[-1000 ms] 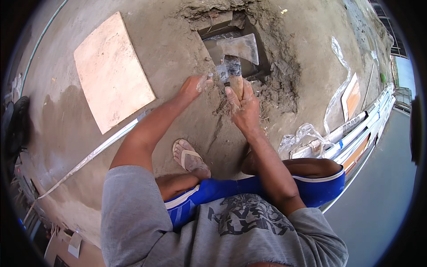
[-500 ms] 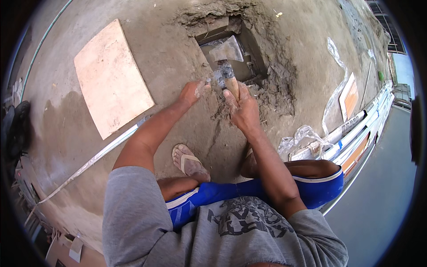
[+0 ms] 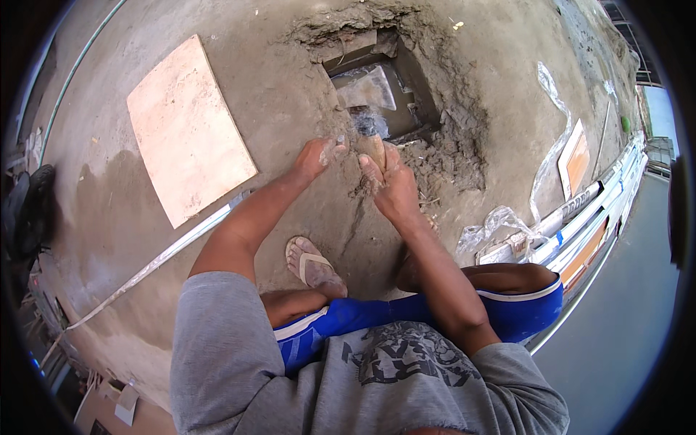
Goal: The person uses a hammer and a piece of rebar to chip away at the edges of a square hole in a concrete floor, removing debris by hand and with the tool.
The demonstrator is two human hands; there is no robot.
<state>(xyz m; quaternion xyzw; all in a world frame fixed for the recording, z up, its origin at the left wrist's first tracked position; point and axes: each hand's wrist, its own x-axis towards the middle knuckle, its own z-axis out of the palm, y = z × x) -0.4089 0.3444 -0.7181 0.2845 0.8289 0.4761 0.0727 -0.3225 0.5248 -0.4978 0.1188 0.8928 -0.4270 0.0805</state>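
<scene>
My right hand (image 3: pixel 388 181) grips the short wooden handle (image 3: pixel 371 150) of an axe-like tool, whose wide, pale metal blade (image 3: pixel 370 93) lies over the square pit (image 3: pixel 424 96). The blade's dark socket is at the pit's near side, partly blurred. My left hand (image 3: pixel 317 156) is closed on a small pale metal piece (image 3: pixel 341 140), too small to identify, at the pit's near left rim. Crumbled wet mortar (image 3: pixel 457 152) surrounds the opening. Water or wet sludge shows inside.
A pale board (image 3: pixel 188 134) lies at the left, beside a long strip (image 3: pixel 156 261) and a green hose (image 3: pixel 76 65). At right are clear plastic wrap (image 3: pixel 496 225) and bundled long panels (image 3: pixel 580 239). My sandalled foot (image 3: pixel 315 268) stands below the pit; a dark tyre (image 3: pixel 32 203) sits far left.
The blade has dropped away from the camera and turned a little, with its handle following. My left hand has shifted slightly down and stays closed; the right keeps its grip.
</scene>
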